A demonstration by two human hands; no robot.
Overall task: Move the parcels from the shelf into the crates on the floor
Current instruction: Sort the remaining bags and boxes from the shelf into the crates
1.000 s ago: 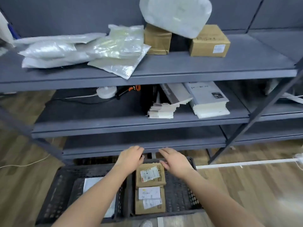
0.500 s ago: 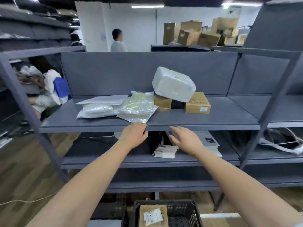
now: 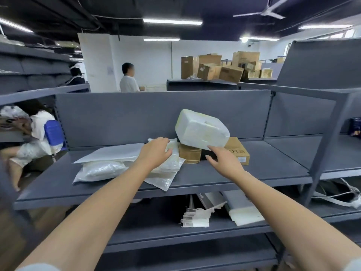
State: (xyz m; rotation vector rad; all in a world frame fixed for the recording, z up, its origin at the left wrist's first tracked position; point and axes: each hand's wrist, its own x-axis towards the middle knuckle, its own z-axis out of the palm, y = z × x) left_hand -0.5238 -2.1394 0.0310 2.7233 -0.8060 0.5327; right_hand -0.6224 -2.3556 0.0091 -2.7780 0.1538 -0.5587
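Cardboard boxes (image 3: 237, 151) under white parcel (image 3: 201, 130), plastic bags (image 3: 101, 169) left of it: all on shelf (image 3: 254, 173), transfer pending. Left hand (image 3: 155, 152) on bags, grip indeterminate; right hand (image 3: 224, 161) fingers apart.

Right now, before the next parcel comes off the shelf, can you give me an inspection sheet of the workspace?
Surface: grey metal top shelf, parcels bunched at its middle.
Job's things: white wrapped parcel tilted across two cardboard boxes, a small box and a labelled box; flat plastic bags stacked to the left; crates out of view.
Clutter: paper tags and flat white packs on the shelf below.
Hands: left hand lies on the flat plastic bags, grip unclear; right hand open, fingertips at the white wrapped parcel's lower edge.
Cables: pale cords or straps on the lower shelf at right.
Surroundings: standing person beyond the shelf, crouched person at left, stacked cartons behind.
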